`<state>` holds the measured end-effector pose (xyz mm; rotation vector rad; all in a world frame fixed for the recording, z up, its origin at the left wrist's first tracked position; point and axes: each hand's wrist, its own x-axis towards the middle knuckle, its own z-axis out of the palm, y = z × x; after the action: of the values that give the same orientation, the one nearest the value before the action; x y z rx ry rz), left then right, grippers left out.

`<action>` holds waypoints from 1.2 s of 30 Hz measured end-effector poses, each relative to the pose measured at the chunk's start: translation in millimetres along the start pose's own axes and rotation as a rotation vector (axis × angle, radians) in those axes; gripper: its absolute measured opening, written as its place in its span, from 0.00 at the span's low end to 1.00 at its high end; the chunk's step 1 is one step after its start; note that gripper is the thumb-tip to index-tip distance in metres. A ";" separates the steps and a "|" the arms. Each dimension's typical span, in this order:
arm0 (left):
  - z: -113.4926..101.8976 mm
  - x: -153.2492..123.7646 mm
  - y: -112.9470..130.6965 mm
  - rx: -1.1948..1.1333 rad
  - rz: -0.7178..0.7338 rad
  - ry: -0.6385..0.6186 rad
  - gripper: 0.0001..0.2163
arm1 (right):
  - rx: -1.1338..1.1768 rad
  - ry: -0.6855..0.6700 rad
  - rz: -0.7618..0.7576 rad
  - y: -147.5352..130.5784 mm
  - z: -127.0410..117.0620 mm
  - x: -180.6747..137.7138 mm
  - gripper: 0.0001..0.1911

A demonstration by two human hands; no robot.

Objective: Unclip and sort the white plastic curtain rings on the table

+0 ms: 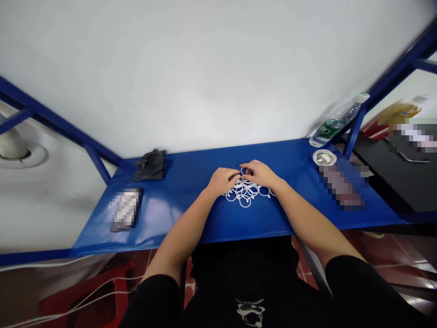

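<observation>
A loose pile of thin white plastic rings (245, 202), several with a small knob on the rim, lies on the blue table between my two hands. My right hand (260, 174) is closed at the pile's far side, its thumb and fingers on one white ring that stands up a little. Facing it from the left, my left hand (220, 181) has its fingers bent and its thumb near the forefinger, over the pile's left edge. What sits between the left fingertips is too small to make out. Parts of the pile are hidden under both hands.
On the blue table (191, 182), a black plastic bag (150, 165) and a blurred-out item (125, 209) lie left. At right stand a water bottle (336, 125) and a white coil (324, 157), beside another blurred item (341, 187). A white wall (205, 82) rises behind.
</observation>
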<state>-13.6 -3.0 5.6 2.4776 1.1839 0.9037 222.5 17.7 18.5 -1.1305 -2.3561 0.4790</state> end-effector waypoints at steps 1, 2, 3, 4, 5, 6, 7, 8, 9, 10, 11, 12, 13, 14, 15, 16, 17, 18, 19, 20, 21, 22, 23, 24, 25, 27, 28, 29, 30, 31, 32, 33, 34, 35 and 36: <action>0.3 0.3 -0.6 0.009 0.000 0.022 0.11 | -0.013 -0.002 -0.002 -0.4 0.1 0.1 0.24; 0.4 0.7 -1.2 0.016 -0.002 0.046 0.11 | -0.028 -0.001 -0.004 -0.5 0.2 0.3 0.23; 0.3 1.1 -1.8 0.021 -0.004 0.067 0.11 | -0.044 0.001 -0.007 -0.4 0.3 0.5 0.23; 0.1 1.4 -2.3 0.022 -0.004 0.079 0.11 | -0.061 0.005 -0.008 0.1 0.5 0.8 0.22; -0.3 1.7 -2.7 0.022 -0.001 0.081 0.10 | -0.078 0.009 -0.008 0.8 0.7 1.0 0.22; -0.6 1.8 -2.9 0.021 0.004 0.073 0.10 | -0.093 0.013 -0.007 1.7 0.9 1.2 0.21; -0.8 1.8 -2.9 0.019 0.007 0.059 0.09 | -0.105 0.016 -0.004 2.8 1.0 1.4 0.20; -1.0 1.7 -2.7 0.017 0.008 0.041 0.09 | -0.113 0.016 -0.001 3.9 1.2 1.5 0.20; -1.1 1.4 -2.3 0.014 0.007 0.022 0.09 | -0.119 0.016 0.003 5.0 1.2 1.4 0.20; -0.9 1.0 -1.8 0.010 0.004 0.004 0.09 | -0.122 0.015 0.006 6.1 1.2 1.3 0.20; -0.7 0.6 -1.3 0.005 0.000 -0.009 0.09 | -0.124 0.014 0.007 7.0 1.2 1.1 0.20; -0.4 0.1 -0.9 -0.002 -0.002 -0.019 0.09 | -0.126 0.011 0.004 7.8 1.2 0.9 0.21; -0.1 -0.3 -0.7 -0.010 -0.003 -0.027 0.09 | -0.127 0.009 -0.003 8.4 1.2 0.7 0.22; 0.2 -0.7 -0.7 -0.016 -0.005 -0.030 0.09 | -0.129 0.011 -0.011 8.8 1.3 0.5 0.23; 0.4 -1.0 -0.8 -0.023 -0.009 -0.031 0.09 | -0.130 0.014 -0.020 9.1 1.5 0.3 0.24; 0.5 -1.3 -0.9 -0.028 -0.015 -0.031 0.09 | -0.134 0.017 -0.029 9.4 1.9 0.2 0.25; 0.5 -1.6 -1.1 -0.034 -0.024 -0.031 0.10 | -0.140 0.021 -0.034 9.8 2.5 0.3 0.24; 0.4 -1.9 -1.1 -0.041 -0.034 -0.032 0.10 | -0.148 0.025 -0.035 10.3 3.2 0.4 0.22; 0.4 -2.1 -1.0 -0.050 -0.043 -0.033 0.10 | -0.156 0.026 -0.036 10.9 4.0 0.7 0.20; 0.4 -2.2 -0.8 -0.059 -0.051 -0.034 0.10 | -0.161 0.027 -0.037 11.7 4.8 1.1 0.16; 0.4 -2.3 -0.5 -0.066 -0.059 -0.031 0.11 | -0.163 0.028 -0.036 12.6 5.5 1.5 0.13; 0.5 -2.3 -0.2 -0.071 -0.066 -0.023 0.11 | -0.162 0.033 -0.034 13.5 6.0 2.0 0.10; 0.6 -2.2 -0.1 -0.071 -0.069 -0.010 0.10 | -0.159 0.039 -0.032 14.1 6.1 2.4 0.09; 0.7 -2.0 -0.1 -0.068 -0.069 0.012 0.10 | -0.157 0.048 -0.033 14.3 5.7 2.8 0.08; 0.7 -1.7 -0.4 -0.063 -0.060 0.040 0.10 | -0.154 0.060 -0.037 13.9 4.9 3.1 0.07; 0.2 -1.1 -1.4 -0.049 -0.024 0.101 0.09 | -0.136 0.093 -0.067 10.5 2.0 3.2 0.07; -0.4 -0.7 -1.9 -0.045 -0.001 0.129 0.09 | -0.118 0.113 -0.090 7.3 0.3 3.0 0.07; -1.2 -0.4 -2.2 -0.043 0.020 0.154 0.10 | -0.098 0.133 -0.112 3.4 -1.3 2.5 0.07; -2.1 -0.2 -2.2 -0.045 0.040 0.174 0.10 | -0.076 0.148 -0.130 -1.2 -2.5 1.9 0.08; -3.0 0.0 -1.8 -0.049 0.056 0.185 0.11 | -0.054 0.158 -0.142 -6.0 -3.3 1.2 0.09; -3.9 0.1 -1.0 -0.053 0.069 0.186 0.13 | -0.031 0.161 -0.147 -10.9 -3.6 0.4 0.09; -4.7 0.1 0.0 -0.055 0.081 0.179 0.14 | -0.005 0.159 -0.152 -15.4 -3.5 -0.4 0.10; -5.3 0.2 1.1 -0.053 0.091 0.164 0.14 | 0.024 0.154 -0.157 -19.3 -3.0 -1.2 0.10; -5.8 0.3 2.3 -0.046 0.097 0.145 0.14 | 0.053 0.151 -0.164 -22.3 -2.5 -1.9 0.10; -6.3 0.4 3.2 -0.034 0.100 0.129 0.14 | 0.080 0.154 -0.171 -24.5 -2.1 -2.3 0.10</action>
<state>-15.4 -5.0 12.2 2.5037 1.0816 1.1155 209.6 1.5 31.8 -0.8880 -2.2545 0.4069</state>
